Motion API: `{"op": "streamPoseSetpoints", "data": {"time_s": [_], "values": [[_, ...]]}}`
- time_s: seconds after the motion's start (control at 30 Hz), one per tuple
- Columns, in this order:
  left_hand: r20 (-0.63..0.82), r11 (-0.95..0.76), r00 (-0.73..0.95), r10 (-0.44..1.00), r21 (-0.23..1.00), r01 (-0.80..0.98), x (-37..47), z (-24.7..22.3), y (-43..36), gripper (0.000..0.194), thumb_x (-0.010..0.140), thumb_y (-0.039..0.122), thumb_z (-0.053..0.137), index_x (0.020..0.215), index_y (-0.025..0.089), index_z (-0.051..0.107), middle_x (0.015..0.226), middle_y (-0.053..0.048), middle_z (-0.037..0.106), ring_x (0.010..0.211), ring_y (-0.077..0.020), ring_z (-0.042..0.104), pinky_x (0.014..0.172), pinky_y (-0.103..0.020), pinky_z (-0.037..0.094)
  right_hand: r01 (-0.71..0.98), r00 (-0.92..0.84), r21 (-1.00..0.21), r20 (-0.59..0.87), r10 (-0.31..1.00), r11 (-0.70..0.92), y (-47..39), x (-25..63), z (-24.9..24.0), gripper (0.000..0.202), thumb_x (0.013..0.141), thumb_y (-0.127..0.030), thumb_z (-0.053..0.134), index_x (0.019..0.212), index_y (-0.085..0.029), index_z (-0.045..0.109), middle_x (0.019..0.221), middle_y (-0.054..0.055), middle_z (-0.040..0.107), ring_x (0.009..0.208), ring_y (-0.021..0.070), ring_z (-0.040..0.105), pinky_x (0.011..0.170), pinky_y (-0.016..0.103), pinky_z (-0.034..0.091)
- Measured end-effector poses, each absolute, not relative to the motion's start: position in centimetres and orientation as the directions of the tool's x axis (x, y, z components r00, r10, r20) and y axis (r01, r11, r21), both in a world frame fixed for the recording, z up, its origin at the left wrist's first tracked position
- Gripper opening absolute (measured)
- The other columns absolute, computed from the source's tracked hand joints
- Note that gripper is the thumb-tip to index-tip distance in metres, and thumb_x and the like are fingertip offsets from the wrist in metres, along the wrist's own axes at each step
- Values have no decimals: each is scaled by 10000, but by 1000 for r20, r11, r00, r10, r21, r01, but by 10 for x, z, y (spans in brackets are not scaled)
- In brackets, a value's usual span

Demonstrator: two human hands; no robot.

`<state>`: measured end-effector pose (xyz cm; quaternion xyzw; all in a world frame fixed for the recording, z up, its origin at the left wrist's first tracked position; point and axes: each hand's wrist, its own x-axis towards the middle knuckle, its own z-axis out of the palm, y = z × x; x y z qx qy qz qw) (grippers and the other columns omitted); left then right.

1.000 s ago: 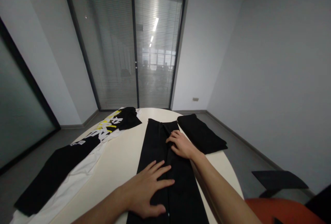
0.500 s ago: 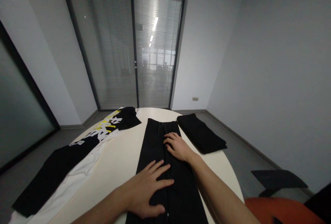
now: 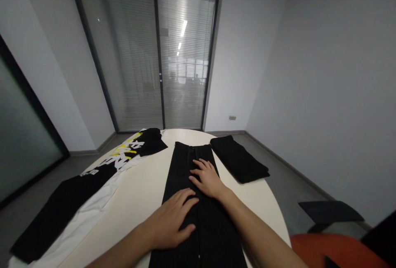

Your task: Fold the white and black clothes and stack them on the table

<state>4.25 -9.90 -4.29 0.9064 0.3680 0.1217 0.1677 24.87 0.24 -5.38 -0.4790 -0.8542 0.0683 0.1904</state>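
Observation:
A pair of black trousers (image 3: 213, 222) lies flat and lengthwise on the pale table (image 3: 139, 193), waistband at the far end and the legs running toward me. My left hand (image 3: 173, 218) rests on the left part of the trousers, palm down, fingers stretched out and thumb apart. Farther up, near the middle seam below the waistband, my right hand (image 3: 207, 177) lies on the cloth with its fingers spread and slightly bent. Neither hand grips anything. The near ends of the legs run out of view at the bottom.
On the left lie a black T-shirt with white and yellow print (image 3: 123, 152) and white cloth (image 3: 89, 214) under it. A folded black garment (image 3: 238, 158) sits at the right edge. An orange chair (image 3: 328, 251) with a black armrest (image 3: 331, 211) stands lower right.
My left hand has slid slightly up and its fingers have drawn closer together. My right hand has shifted a little left and toward me, with fingers more spread. The trousers stay in place.

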Motion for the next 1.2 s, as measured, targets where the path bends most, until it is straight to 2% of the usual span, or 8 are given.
{"op": "streamPoseSetpoints", "data": {"time_s": [0.2,0.4,0.57,0.67,0.77,1.0,1.1,1.2], "values": [[143,-670,681,719,404,623,41,-43,-101,538,828,315,650,1336,230,495,1467,-110,447,1410,-299,371,1201,-494,302,706,-427,-465,323,845,534,2,237,-61,192,929,-310,577,1073,-226,673,1244,69,647,1326,267,432,1120,483,293],[73,-634,654,753,348,691,42,-42,-102,556,854,400,618,1366,237,475,1509,-112,414,1490,-338,222,1227,-576,161,627,-355,-617,317,880,475,4,231,-61,158,917,-288,581,1065,-235,588,902,3,668,949,195,629,1004,431,395],[81,-623,639,765,345,702,40,-49,-100,595,851,410,619,1397,249,446,1605,-106,288,1517,-353,100,1221,-597,137,539,-279,-748,275,920,387,9,232,-64,233,837,-308,676,1045,-227,609,850,-22,668,845,171,642,868,340,471],[81,-620,633,770,333,711,40,-52,-100,608,855,413,617,1410,241,437,1628,-112,245,1519,-355,79,1216,-601,144,469,-284,-797,272,919,381,13,233,-69,208,889,-372,612,1021,-215,647,868,-5,696,830,163,656,826,312,484],[69,-621,635,769,315,718,40,-51,-101,622,860,410,614,1426,236,424,1644,-112,203,1520,-350,69,1215,-600,147,437,-291,-818,265,919,374,16,233,-72,226,914,-391,571,977,-203,679,903,18,720,855,171,673,797,303,487],[93,-598,604,791,326,733,39,-51,-97,707,846,456,627,1471,236,380,1657,-106,161,1520,-352,63,1212,-601,153,398,-260,-857,238,936,328,20,236,-73,198,829,-304,672,984,-187,634,856,3,703,811,158,662,780,289,488],[78,-554,563,823,328,765,38,-52,-94,740,876,498,580,1512,212,331,1654,-118,168,1519,-351,66,1208,-600,173,502,-253,-783,272,928,366,16,237,-68,192,817,-271,680,985,-203,620,828,-13,668,803,161,630,788,301,481],[79,-535,542,837,329,778,38,-53,-92,764,887,498,565,1539,208,292,1647,-114,196,1516,-341,112,1211,-581,193,622,-289,-650,327,900,436,9,237,-62,152,848,-255,652,996,-224,638,861,9,658,937,202,606,855,335,468]]}}
